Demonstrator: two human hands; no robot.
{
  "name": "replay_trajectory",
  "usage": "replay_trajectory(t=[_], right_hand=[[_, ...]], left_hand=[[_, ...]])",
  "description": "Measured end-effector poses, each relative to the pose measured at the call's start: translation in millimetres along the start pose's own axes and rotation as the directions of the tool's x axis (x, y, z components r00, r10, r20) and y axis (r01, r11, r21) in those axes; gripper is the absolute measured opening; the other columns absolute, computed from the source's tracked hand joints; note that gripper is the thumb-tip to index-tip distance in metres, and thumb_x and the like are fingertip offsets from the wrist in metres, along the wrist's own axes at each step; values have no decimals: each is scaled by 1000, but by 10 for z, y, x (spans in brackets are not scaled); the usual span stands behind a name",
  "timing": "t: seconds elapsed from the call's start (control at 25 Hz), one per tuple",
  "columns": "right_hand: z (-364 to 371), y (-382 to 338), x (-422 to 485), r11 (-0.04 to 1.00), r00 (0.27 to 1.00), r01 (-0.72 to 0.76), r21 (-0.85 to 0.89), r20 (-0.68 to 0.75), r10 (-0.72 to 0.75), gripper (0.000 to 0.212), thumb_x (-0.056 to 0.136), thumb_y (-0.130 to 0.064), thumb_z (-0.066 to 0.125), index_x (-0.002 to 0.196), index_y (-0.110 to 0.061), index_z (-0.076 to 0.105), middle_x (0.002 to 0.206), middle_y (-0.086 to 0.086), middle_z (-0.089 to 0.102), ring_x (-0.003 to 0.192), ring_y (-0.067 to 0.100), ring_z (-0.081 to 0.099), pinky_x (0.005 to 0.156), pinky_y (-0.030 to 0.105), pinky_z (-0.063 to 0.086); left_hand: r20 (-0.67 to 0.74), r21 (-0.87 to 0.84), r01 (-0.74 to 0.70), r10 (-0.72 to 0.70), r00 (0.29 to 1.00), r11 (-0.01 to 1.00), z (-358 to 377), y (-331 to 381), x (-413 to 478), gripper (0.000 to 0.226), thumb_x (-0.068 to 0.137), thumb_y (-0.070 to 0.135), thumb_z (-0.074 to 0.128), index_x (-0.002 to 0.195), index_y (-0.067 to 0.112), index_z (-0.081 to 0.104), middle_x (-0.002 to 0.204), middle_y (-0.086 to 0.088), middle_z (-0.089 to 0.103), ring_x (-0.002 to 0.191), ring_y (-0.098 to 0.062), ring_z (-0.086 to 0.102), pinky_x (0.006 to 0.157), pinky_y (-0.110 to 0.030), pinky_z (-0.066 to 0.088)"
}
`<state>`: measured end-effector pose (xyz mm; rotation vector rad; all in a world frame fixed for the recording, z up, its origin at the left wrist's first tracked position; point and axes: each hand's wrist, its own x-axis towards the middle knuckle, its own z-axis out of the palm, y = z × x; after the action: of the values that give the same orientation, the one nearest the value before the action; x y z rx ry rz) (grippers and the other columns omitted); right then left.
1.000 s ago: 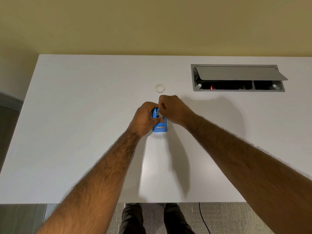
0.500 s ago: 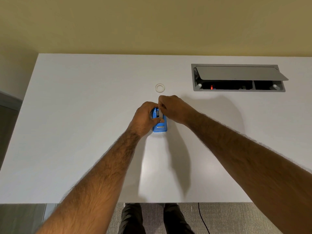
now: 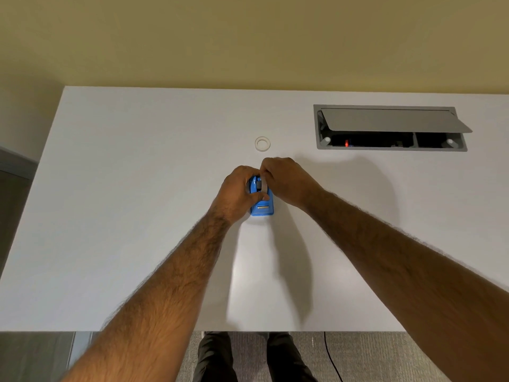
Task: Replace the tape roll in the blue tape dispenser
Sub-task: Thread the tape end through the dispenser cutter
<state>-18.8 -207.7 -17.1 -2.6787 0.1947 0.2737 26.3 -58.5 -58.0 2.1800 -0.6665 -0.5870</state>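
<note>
Working mid-swap, you are gripping the blue tape dispenser (image 3: 261, 209) on the white table (image 3: 137, 216) with your left hand (image 3: 239, 193), while your right hand (image 3: 287, 179) is pinching a pale tape roll (image 3: 265, 185) at its cradle. Seating seems to be underway, not finished; a pale ring (image 3: 262, 143) is lying just beyond. Against the earlier frames, both hands are staying put, barely shifting.

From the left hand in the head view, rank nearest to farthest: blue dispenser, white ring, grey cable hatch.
1. Blue dispenser, held in the left hand.
2. White ring, just beyond it.
3. Grey cable hatch, far right.
</note>
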Motion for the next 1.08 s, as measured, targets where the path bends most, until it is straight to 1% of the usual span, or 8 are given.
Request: replay_trajectory(t=[0.08,0.2,0.36,0.44,0.52,0.68,0.92,1.08], right_hand=[[56,28,-95,1000,999,16,19,-33,-15,20,97,-13,43,92,-4,60,85,13,62,75,23,58,74,35,51],[165,60,-292,995,990,99,-12,-99,-100,14,95,-15,51,102,-8,61,90,9,61,78,18,51,79,33,51],[225,62,-465,990,974,136,-50,-176,-142,27,90,-12,61,115,-4,60,100,12,65,89,25,59,82,33,49],[217,54,-442,993,977,105,-47,-181,-112,25,91,-14,61,114,-4,61,100,13,66,89,26,61,84,34,50],[187,46,-359,999,989,42,-25,-142,-45,18,95,-17,54,106,-6,63,95,11,65,85,23,60,84,33,51],[97,11,-167,998,993,-26,-65,-114,19,21,97,-20,48,91,-8,64,84,8,63,72,19,58,73,35,54],[-100,-113,-71,966,998,56,-254,-10,-61,8,91,-11,51,91,-9,59,74,3,47,68,17,48,61,30,42],[-124,-164,-56,965,998,64,-255,-10,-68,3,87,-13,54,85,-13,51,75,0,44,72,18,46,62,30,36]], left_hand=[[1,-9,-5,5,1000,1000,-9,6,-1,47,73,22,83,116,16,64,112,-1,63,101,-17,57,90,-28,47],[-7,-23,-17,17,1000,1000,-16,-3,-5,44,74,18,80,115,17,65,112,0,63,103,-17,58,92,-30,47],[-7,-6,-32,32,999,999,-6,-4,-9,43,76,21,81,115,18,64,112,1,64,101,-14,58,90,-24,45],[-3,-7,-25,25,1000,1000,1,-21,0,44,75,22,81,116,18,64,112,1,64,101,-14,58,89,-23,45],[4,-10,-7,7,1000,1000,5,-32,10,47,74,23,83,116,18,64,113,1,63,101,-14,58,87,-19,42],[3,-9,2,-2,1000,1000,3,-20,9,48,73,23,84,116,18,63,112,1,63,100,-13,56,86,-19,40],[-2,-34,18,-18,1000,999,-11,-15,-6,49,73,23,84,117,18,62,111,2,61,100,-14,55,88,-25,44],[21,-16,22,-22,1000,1000,-30,4,2,51,74,25,84,119,19,61,113,2,62,100,-14,56,91,-29,48]])
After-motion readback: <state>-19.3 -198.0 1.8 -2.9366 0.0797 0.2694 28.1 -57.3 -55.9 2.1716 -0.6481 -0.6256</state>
